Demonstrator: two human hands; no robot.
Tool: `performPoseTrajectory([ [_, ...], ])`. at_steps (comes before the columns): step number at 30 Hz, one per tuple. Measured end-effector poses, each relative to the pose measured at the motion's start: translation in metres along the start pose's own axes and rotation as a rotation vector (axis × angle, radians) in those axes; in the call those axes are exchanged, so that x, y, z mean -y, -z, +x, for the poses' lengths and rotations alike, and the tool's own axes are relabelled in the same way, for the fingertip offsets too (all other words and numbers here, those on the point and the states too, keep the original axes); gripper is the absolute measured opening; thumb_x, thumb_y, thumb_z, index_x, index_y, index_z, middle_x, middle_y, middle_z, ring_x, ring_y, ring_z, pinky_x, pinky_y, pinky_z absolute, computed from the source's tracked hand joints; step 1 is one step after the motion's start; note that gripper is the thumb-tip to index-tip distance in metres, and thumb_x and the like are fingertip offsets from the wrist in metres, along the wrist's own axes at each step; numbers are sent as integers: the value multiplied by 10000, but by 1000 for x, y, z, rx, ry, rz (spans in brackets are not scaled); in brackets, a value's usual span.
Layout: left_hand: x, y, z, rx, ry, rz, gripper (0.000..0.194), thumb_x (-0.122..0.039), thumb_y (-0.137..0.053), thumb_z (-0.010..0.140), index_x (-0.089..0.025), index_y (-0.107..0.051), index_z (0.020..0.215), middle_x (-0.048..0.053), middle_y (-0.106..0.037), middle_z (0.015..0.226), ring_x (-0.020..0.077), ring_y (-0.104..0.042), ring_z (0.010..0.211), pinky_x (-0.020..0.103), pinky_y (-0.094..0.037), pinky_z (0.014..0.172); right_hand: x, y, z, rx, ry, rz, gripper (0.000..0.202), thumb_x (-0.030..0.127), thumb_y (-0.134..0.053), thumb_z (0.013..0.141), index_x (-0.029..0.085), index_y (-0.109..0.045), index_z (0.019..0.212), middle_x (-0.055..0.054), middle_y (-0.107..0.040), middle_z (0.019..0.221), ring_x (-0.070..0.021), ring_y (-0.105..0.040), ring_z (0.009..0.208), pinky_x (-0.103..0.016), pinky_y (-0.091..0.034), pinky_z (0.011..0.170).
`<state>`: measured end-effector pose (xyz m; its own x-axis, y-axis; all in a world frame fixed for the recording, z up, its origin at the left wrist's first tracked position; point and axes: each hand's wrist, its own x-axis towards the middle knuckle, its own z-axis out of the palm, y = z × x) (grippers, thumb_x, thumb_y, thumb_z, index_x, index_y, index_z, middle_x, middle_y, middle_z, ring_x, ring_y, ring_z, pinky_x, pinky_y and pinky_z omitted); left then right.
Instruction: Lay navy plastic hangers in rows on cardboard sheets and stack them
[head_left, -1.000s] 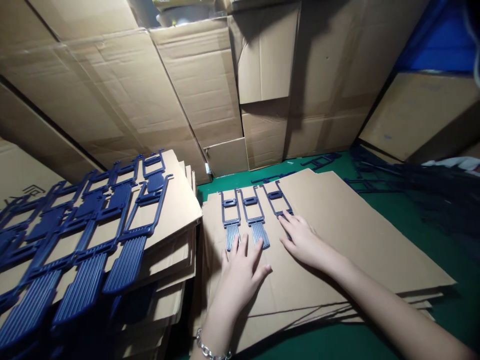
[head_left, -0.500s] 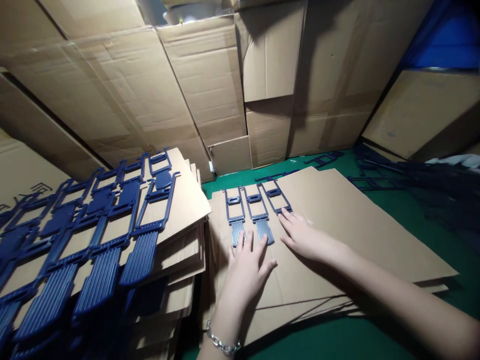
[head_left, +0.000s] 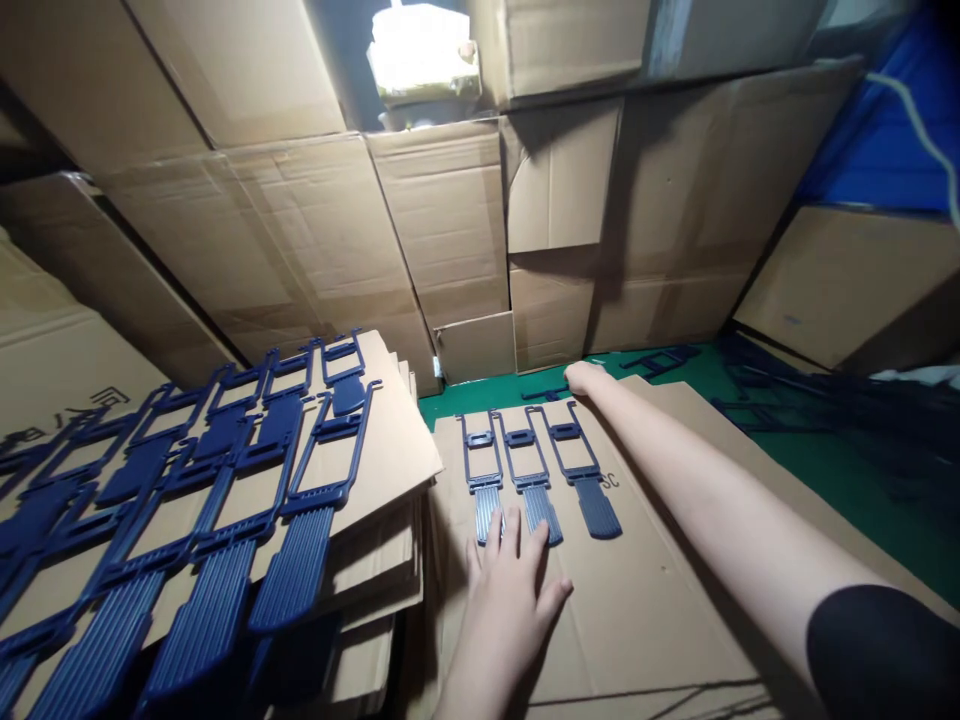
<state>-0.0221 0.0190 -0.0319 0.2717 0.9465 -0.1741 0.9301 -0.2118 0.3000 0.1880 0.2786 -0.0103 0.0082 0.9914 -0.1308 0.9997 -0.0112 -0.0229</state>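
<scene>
Three dark blue plastic frames with flat ribbed tabs lie in a row on a cardboard sheet (head_left: pixel 645 610): a left frame (head_left: pixel 487 515), a middle frame (head_left: pixel 541 512) and a right frame (head_left: pixel 598 508). My left hand (head_left: pixel 510 600) rests with fingers spread, its fingertips on the tabs of the left and middle ones. Beyond the sheet's far edge, my right hand (head_left: pixel 589 382) is closed at the end of another blue plastic frame (head_left: pixel 546 394) on the green surface. Its fingertips are mostly hidden.
At left, a stack of cardboard sheets (head_left: pixel 405 430) carries rows of similar blue frames (head_left: pixel 292 560). More blue parts (head_left: pixel 780 385) are heaped on the green surface (head_left: pixel 862 480) at right. Cardboard boxes (head_left: pixel 315 230) form a wall behind, with a bright lamp (head_left: pixel 424 50) above.
My right hand has left the right frame and reached away to the frame beyond the sheet. The right frame's tab now shows fully. My left hand stays on the tabs; the view has tilted up.
</scene>
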Motion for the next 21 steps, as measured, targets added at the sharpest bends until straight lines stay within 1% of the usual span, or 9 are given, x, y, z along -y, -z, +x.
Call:
performPoseTrajectory([
  [3,0,1,0,18,-1,-22,544,-474,-416,789,-321,-354,1308,11,-139,1447,277,-87,1330,566,-130,1030,0,-18,14,20,-48,-3,232,211,-524,828,54,-576,991,-133,-574,1007,-189,-552,936,-350,-457,785],
  [5,2,-1,1,8,-12,-29,548,-483,-416,789,-327,-346,1310,2,-129,1448,275,-83,1331,572,-127,1029,-1,-19,18,-40,-42,11,241,149,-451,852,45,-537,1051,-152,-567,1024,-208,-549,952,-367,-440,798],
  [8,4,-4,2,-11,-20,-23,558,-491,-415,790,-326,-332,1317,3,-119,1450,279,-79,1332,581,-127,1026,-4,-6,16,-196,-5,45,317,117,-346,873,56,-431,1172,-171,-562,1033,-246,-544,962,-384,-410,800],
  [10,4,-5,2,-14,-20,-15,559,-490,-411,792,-322,-330,1319,10,-123,1450,280,-79,1332,586,-129,1023,-10,10,7,-311,-1,66,335,183,-287,903,87,-384,1210,-167,-561,1030,-256,-545,947,-370,-404,776],
  [13,4,-6,1,-22,-28,-7,549,-483,-402,798,-313,-336,1315,19,-134,1449,277,-82,1332,586,-134,1021,-27,30,-21,-523,-20,193,325,281,-304,902,136,-447,1156,-129,-583,971,-236,-555,890,-322,-399,738],
  [15,5,-6,1,-31,-34,-1,545,-485,-395,800,-301,-346,1311,26,-147,1447,280,-90,1331,583,-138,1021,-43,37,-46,-588,-32,324,281,259,-417,839,141,-534,1065,-93,-603,897,-204,-559,836,-283,-393,725],
  [16,5,-6,1,-36,-39,4,542,-487,-388,803,-296,-351,1309,26,-155,1446,280,-92,1330,580,-139,1022,-52,37,-59,-574,-47,382,260,228,-468,795,138,-571,1016,-75,-609,861,-187,-558,811,-265,-391,719],
  [18,6,-6,1,-42,-45,15,552,-495,-380,807,-289,-338,1318,29,-157,1446,279,-92,1330,579,-137,1023,-69,31,-87,-485,-112,457,235,185,-530,724,134,-615,937,-47,-612,798,-162,-554,766,-240,-389,691],
  [21,-4,-4,-2,-110,25,80,594,-437,-411,814,-283,-243,1363,56,-67,1457,288,-34,1332,616,-82,1004,-87,9,-122,-413,-208,543,243,202,-556,696,145,-623,922,-23,-606,744,-148,-551,715,-223,-382,620],
])
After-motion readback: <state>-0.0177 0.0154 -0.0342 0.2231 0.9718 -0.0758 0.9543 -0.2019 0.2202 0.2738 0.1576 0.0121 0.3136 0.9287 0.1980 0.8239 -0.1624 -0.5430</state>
